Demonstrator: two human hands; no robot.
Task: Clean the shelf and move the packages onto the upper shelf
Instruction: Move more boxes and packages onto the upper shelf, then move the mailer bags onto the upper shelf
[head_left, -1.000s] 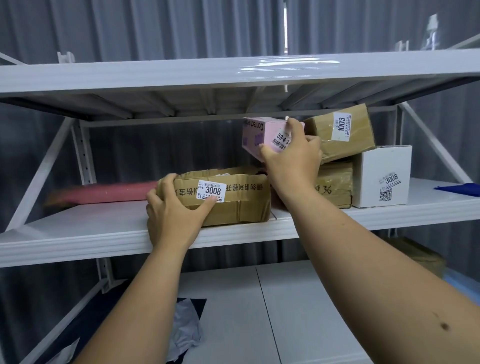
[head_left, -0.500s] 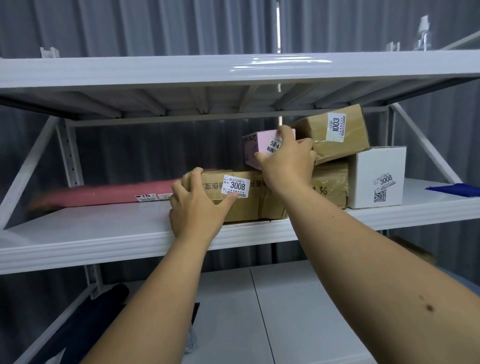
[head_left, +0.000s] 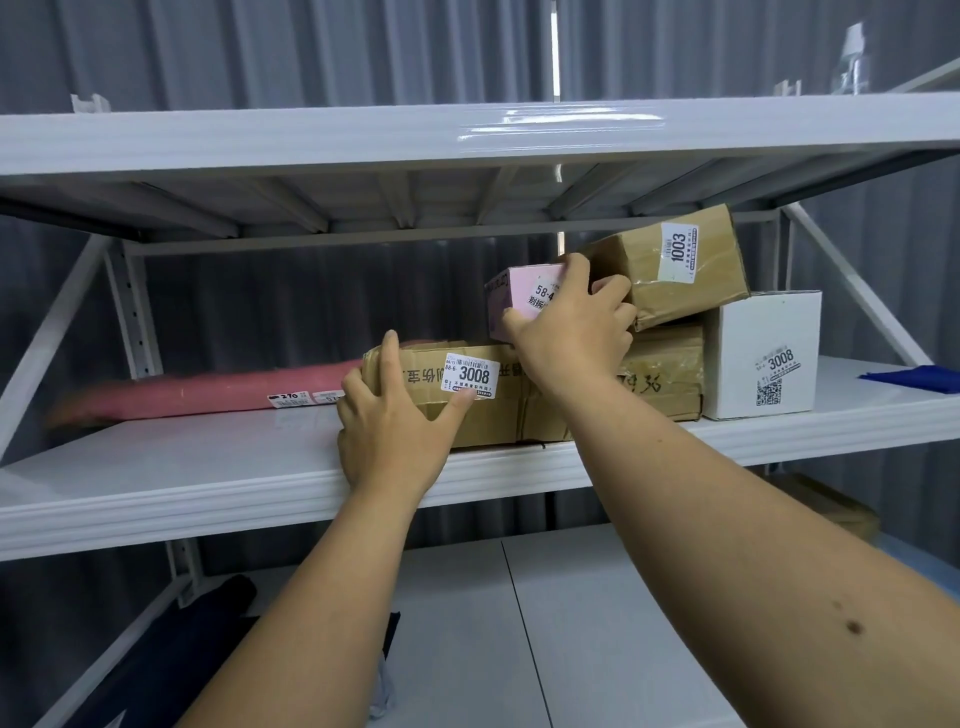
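Packages crowd the right half of the middle shelf (head_left: 208, 483). My left hand (head_left: 395, 421) grips the left end of a flat brown box labelled 3008 (head_left: 493, 415). My right hand (head_left: 571, 332) holds a small pink box (head_left: 514, 296) that rests on top of the brown box. A tilted brown box labelled 1003 (head_left: 675, 265) leans on another brown box (head_left: 670, 369) behind my right hand. A white box labelled 3008 (head_left: 763, 353) stands at the right. A long pink package (head_left: 208, 389) lies at the back left. The upper shelf (head_left: 363, 135) spans the view above.
A blue cloth (head_left: 914, 379) lies at the middle shelf's right end. A spray bottle (head_left: 852, 57) stands on the upper shelf at the right. On the lower shelf (head_left: 571, 623) lie dark fabric (head_left: 171, 654) at the left and a brown box (head_left: 831, 509) at the right.
Both hands have slid the flat brown box and the pink box to the right, up against the other boxes. More of the long pink package shows at the left.
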